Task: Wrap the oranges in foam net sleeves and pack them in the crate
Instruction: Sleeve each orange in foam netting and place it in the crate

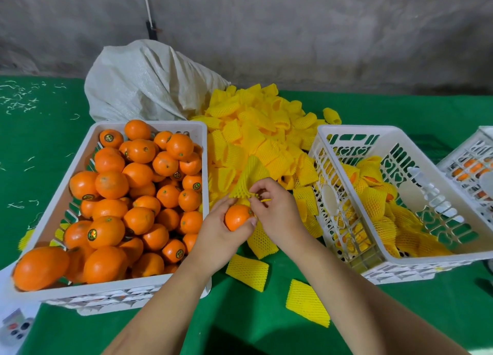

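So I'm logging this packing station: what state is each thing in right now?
Left white plastic crate: heaped with bare oranges.
Right white plastic crate: partly filled with sleeved oranges.
Held orange: bare, gripped by left hand.
Yellow foam net sleeve: pinched by right hand.
White woven sack: slumped.

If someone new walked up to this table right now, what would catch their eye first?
Probably the white crate heaped with bare oranges on the left, then the big yellow pile of foam sleeves behind the hands. At centre, the left hand holds one orange while the right hand pinches a sleeve above it.
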A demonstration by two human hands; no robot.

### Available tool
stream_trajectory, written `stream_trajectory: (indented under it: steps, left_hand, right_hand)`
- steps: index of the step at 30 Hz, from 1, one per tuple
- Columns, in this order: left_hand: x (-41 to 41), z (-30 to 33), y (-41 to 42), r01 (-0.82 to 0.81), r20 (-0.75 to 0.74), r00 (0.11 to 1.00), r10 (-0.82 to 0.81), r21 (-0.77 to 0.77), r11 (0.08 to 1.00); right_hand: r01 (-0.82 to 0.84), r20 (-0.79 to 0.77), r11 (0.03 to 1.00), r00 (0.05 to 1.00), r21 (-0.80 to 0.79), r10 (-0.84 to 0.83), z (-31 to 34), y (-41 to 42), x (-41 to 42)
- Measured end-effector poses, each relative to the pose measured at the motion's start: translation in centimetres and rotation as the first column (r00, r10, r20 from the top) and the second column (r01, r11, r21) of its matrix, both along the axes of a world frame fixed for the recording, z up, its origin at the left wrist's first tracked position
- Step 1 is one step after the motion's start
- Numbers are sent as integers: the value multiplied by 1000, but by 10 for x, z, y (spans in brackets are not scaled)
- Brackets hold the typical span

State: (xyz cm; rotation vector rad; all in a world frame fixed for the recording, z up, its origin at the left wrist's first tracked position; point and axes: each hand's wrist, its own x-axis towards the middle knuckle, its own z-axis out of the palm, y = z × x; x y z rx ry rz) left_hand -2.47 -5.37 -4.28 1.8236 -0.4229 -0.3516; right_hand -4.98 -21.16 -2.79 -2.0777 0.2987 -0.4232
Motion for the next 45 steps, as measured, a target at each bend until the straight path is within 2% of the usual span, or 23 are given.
stream_trajectory:
  steps: [4, 8, 12, 15, 18, 21, 24, 29, 31, 33, 35, 39, 41, 45]
  left_hand:
    - [-1, 0, -9, -149, -1, 989, 149, -6, 989]
    - [0, -1, -10, -281, -86, 959, 270, -179, 943]
    - [6, -4, -6, -218, -77, 976, 205, -236, 947]
    - [9, -7, -2, -249, -202, 962, 183, -382, 890]
    - [10, -9, 5, -316, -351, 924, 151, -481, 817]
    - [12, -7, 11, -283, -377, 924, 65, -559, 779]
    - [15, -4, 14, -259, -425, 905, -2, -555, 790]
    - [18, -15, 20, -296, -543, 839, 41, -392, 871]
    - [17, -6, 13, -233, -486, 874, -17, -450, 862]
    - [16, -3, 11, -143, -371, 926, -74, -525, 839]
    - [16, -4, 9, -108, -332, 939, -92, -538, 836]
    - [16, -11, 11, -149, -335, 941, -42, -524, 838]
    - [13, -14, 12, -148, -316, 949, -18, -494, 856]
    - [8, -13, 9, -192, -200, 973, 114, -427, 883]
  right_hand:
    - [-32, 39, 999, 999, -5, 32, 6, -3, -13]
    - [-90, 21, 986, 995, -142, 94, 3, -1, -29]
    - [-158, 133, 944, 970, -289, 203, 6, 13, -36]
    - [-125, 190, 906, 957, -405, 217, 4, 15, -34]
    - [-125, 164, 855, 958, -503, 237, -2, 21, -34]
    - [-126, 149, 861, 963, -494, 226, -10, 33, -33]
    - [-96, 145, 876, 972, -472, 184, -14, 40, -28]
    - [-71, 153, 846, 972, -529, 177, -14, 46, -23]
    - [-76, 131, 854, 977, -515, 166, -13, 42, -18]
    - [-125, 97, 897, 978, -424, 182, -13, 37, -14]
    - [-153, 54, 910, 981, -384, 188, -11, 32, -13]
    - [-20, 143, 852, 983, -523, 111, -8, 23, -18]
    - [52, 189, 865, 981, -499, 50, -7, 21, -20]
    - [30, 177, 928, 983, -372, 39, -6, 18, -24]
